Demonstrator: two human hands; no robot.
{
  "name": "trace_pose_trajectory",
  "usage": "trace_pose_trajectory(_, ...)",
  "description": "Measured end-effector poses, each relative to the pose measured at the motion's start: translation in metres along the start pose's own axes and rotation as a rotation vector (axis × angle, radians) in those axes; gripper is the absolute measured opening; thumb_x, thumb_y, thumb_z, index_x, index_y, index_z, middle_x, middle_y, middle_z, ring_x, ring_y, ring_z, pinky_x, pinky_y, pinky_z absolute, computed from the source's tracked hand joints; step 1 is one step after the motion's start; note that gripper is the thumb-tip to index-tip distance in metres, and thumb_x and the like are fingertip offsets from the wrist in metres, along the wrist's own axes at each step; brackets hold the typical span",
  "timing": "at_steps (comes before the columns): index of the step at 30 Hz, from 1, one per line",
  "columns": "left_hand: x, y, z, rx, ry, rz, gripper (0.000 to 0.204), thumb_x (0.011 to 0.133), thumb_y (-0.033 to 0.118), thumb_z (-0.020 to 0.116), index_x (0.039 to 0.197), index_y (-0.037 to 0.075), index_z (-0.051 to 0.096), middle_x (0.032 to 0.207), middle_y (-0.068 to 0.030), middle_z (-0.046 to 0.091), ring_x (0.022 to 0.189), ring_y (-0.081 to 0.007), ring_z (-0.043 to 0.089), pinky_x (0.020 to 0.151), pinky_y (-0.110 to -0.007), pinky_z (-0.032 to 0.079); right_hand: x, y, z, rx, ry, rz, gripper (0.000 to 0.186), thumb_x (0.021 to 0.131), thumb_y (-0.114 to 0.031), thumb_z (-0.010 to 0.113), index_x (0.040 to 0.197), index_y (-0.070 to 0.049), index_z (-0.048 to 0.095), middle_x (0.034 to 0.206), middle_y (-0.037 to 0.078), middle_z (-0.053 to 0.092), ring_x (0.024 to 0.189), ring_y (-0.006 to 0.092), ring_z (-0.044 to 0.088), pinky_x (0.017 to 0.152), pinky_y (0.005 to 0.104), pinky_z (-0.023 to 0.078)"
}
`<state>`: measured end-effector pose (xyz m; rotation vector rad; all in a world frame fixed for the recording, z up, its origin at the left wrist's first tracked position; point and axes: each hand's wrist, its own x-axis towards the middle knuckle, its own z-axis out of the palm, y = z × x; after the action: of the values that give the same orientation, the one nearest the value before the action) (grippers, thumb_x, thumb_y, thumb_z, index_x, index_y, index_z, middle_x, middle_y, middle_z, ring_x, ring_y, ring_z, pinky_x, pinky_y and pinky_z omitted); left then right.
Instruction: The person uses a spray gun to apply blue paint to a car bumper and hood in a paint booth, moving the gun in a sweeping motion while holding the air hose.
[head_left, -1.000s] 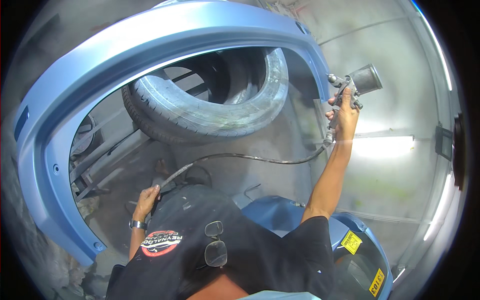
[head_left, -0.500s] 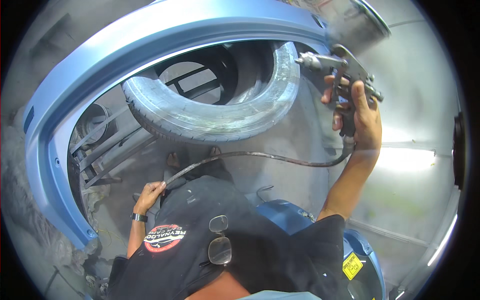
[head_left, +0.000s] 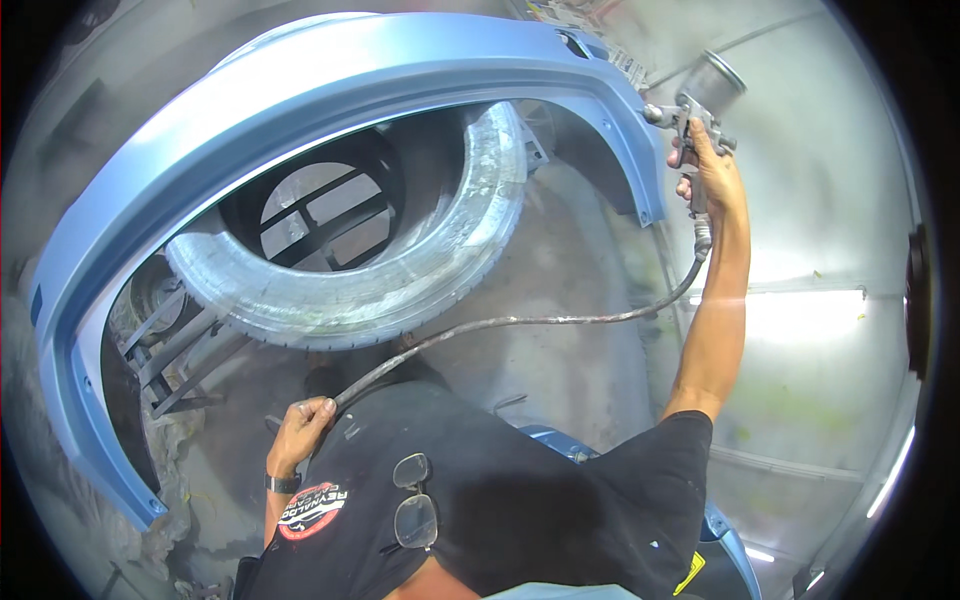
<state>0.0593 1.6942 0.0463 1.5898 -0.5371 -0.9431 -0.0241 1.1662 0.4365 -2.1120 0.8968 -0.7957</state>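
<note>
My right hand is wrapped round the grip of a metal spray gun with a round cup on top. The gun's nozzle points left, beside the right end of a blue curved car bumper. From the bottom of the grip a hose runs left across my front. Low on the left, my left hand is closed on that hose, holding it in front of my body. Inside the bumper's curve lies a large tyre with a pale, dusty sidewall.
Metal bars of a stand show at the left under the tyre. Crumpled pale sheeting lies beyond the bumper's left end. Another blue painted part is behind my right side. A pale wall with a bright light reflection stands at the right.
My right hand has carried the spray gun up and away, to beyond the bumper's right end. The view has shifted, so more of that end shows. My left hand still holds the hose.
</note>
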Motion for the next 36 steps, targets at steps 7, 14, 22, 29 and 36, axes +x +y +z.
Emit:
trace_pose_trajectory(7,0.016,0.015,-0.003,0.006,-0.074,-0.077,0.051,0.105,0.042,0.051,0.069,0.005,0.051,0.064,0.0047,0.042,0.062,-0.0068,0.035,0.055,-0.028,0.031,-0.011,0.037,-0.039,0.08,0.134,0.115,0.058,0.095,-0.056,0.062,0.116,-0.001,0.063,0.084,0.013,0.067,0.055,0.016,0.062,0.037,0.0258,0.047)
trace_pose_trajectory(14,0.031,0.011,-0.024,0.042,-0.153,-0.21,0.051,0.106,0.04,0.051,0.067,0.007,0.045,0.064,0.0051,0.04,0.062,-0.0065,0.032,0.055,-0.028,0.028,-0.009,0.043,-0.018,0.227,0.188,0.078,0.047,0.1,-0.047,0.06,0.109,-0.001,0.064,0.072,0.013,0.065,0.044,0.0178,0.058,0.036,0.0263,0.045)
trace_pose_trajectory(22,0.042,-0.003,-0.035,0.042,-0.187,-0.233,0.052,0.104,0.039,0.055,0.064,0.009,0.043,0.062,0.0075,0.036,0.06,-0.0056,0.028,0.053,-0.029,0.023,-0.092,0.119,-0.063,0.19,0.531,0.402,0.043,0.1,-0.042,0.061,0.117,-0.002,0.063,0.076,0.012,0.063,0.044,0.019,0.053,0.034,0.029,0.042)
trace_pose_trajectory(29,0.046,-0.011,-0.039,0.085,-0.222,-0.236,0.051,0.104,0.04,0.056,0.064,0.009,0.045,0.062,0.0077,0.036,0.06,-0.006,0.028,0.053,-0.03,0.023,-0.135,0.155,-0.08,0.168,0.675,0.477,0.048,0.1,-0.043,0.06,0.117,0.002,0.061,0.075,0.013,0.063,0.041,0.0222,0.056,0.034,0.0312,0.044)
trace_pose_trajectory(36,0.04,-0.006,-0.05,0.087,-0.221,-0.243,0.052,0.104,0.042,0.053,0.065,0.01,0.044,0.062,0.0086,0.036,0.059,-0.0049,0.028,0.051,-0.029,0.022,-0.081,0.075,-0.02,0.249,0.547,0.202,0.045,0.1,-0.041,0.062,0.113,0.002,0.062,0.074,0.015,0.064,0.041,0.0212,0.058,0.034,0.0298,0.045)
